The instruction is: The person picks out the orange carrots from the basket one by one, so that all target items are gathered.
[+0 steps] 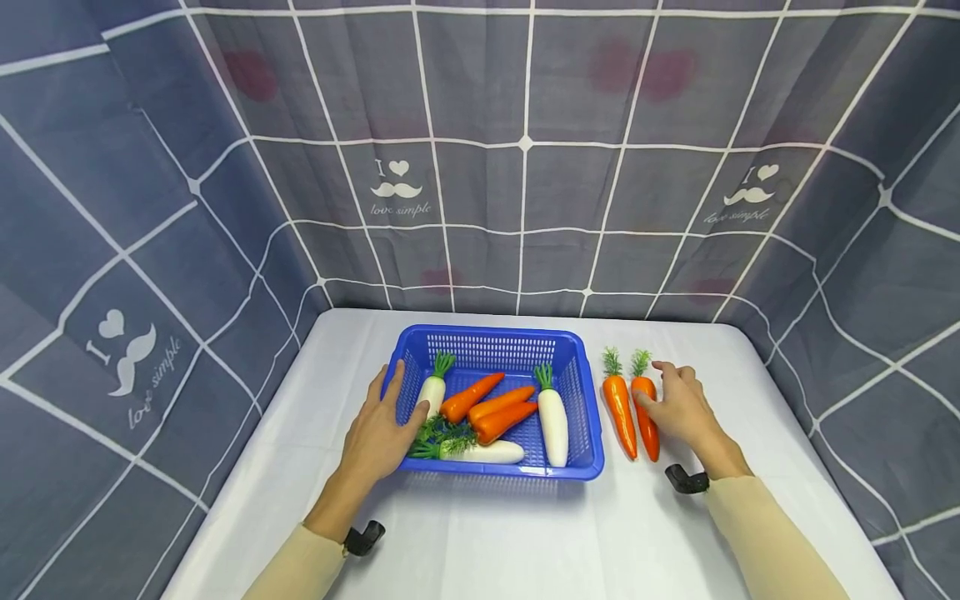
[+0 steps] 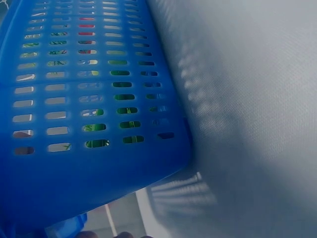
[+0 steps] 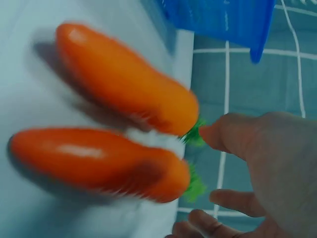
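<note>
we are spreading the thumb and fingers of the right hand (image 1: 681, 406) over the right-hand carrot (image 1: 647, 432), gripping nothing; whether the thumb is touching, we are unable to tell. another carrot (image 1: 619, 417) is lying just beside it on the counter (image 1: 487, 537), right of the blue basket (image 1: 510, 471). the left hand (image 1: 377, 433) is resting spread at the basket's left rim. the left wrist view is showing its slotted outer wall; the head view alone is revealing three whole white radishes (image 1: 553, 427) inside.

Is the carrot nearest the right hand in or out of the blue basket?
Out: this carrot lies on the white tabletop beside another carrot, the blue basket standing to its left in the head view.
</note>
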The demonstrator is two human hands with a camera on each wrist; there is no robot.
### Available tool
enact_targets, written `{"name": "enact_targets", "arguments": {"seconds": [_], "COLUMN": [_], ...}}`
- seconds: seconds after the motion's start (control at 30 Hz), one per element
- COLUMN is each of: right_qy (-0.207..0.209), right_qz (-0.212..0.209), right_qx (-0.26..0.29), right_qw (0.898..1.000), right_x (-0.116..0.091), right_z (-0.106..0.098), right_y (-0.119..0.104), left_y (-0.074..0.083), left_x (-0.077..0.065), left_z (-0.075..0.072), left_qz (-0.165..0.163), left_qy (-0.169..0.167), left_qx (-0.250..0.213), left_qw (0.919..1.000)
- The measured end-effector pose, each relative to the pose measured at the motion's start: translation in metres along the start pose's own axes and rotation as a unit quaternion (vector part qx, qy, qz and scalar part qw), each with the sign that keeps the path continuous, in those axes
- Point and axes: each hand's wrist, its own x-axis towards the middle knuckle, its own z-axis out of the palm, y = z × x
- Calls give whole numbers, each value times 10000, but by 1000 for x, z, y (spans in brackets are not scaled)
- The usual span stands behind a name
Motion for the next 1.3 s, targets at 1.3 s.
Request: {"name": "enact_targets", "arguments": {"seconds": [1.3], "right_qy": [-1522], "right_qz": [-3179], "right_qx": [-551], "right_qw": [9342], "right_x": [19], "right_z": [26], "right_y": [-170], "left_y": [2], "left_x": [-2], "left_z": [-1], "left_qz": [73], "left_qy": [-29], "left_qx": [153], "left_qw": [9999]}}
